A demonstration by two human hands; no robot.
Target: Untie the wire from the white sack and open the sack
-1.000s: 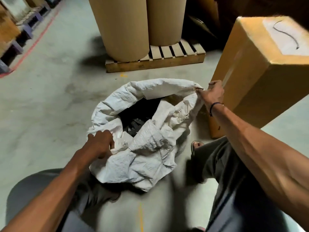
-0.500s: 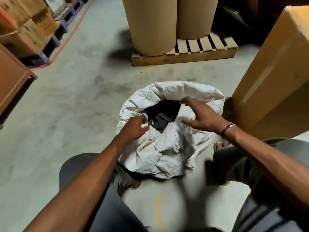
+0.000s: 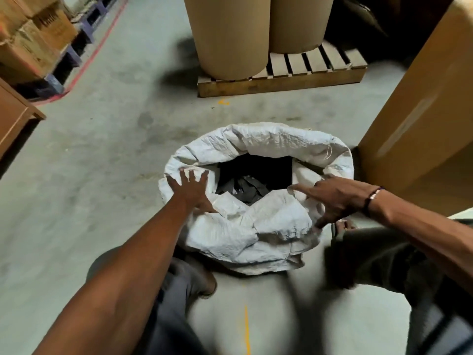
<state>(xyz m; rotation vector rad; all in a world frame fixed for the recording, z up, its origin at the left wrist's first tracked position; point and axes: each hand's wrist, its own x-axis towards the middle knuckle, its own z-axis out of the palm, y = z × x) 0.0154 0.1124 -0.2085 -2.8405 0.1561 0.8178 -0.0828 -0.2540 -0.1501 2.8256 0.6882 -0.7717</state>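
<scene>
The white woven sack (image 3: 256,226) stands on the concrete floor between my knees, its mouth wide and its rim rolled outward. Dark contents (image 3: 243,188) show inside the opening. My left hand (image 3: 190,190) lies flat on the sack's left rim with fingers spread, holding nothing. My right hand (image 3: 335,198) hovers over the right side of the rim, fingers apart and pointing toward the opening, a dark band on its wrist. No wire is visible on the sack; only a few frayed threads (image 3: 328,152) hang at the far right rim.
A tall cardboard box (image 3: 419,129) stands close to the sack's right. Two big brown paper rolls (image 3: 230,34) sit on a wooden pallet (image 3: 281,80) beyond. Stacked cartons (image 3: 33,39) on dark pallets and a brown cabinet corner (image 3: 15,116) line the left.
My right hand let go of the sack's far right rim and came in over the opening. My left hand released its grip on the cloth and spread flat on the left rim.
</scene>
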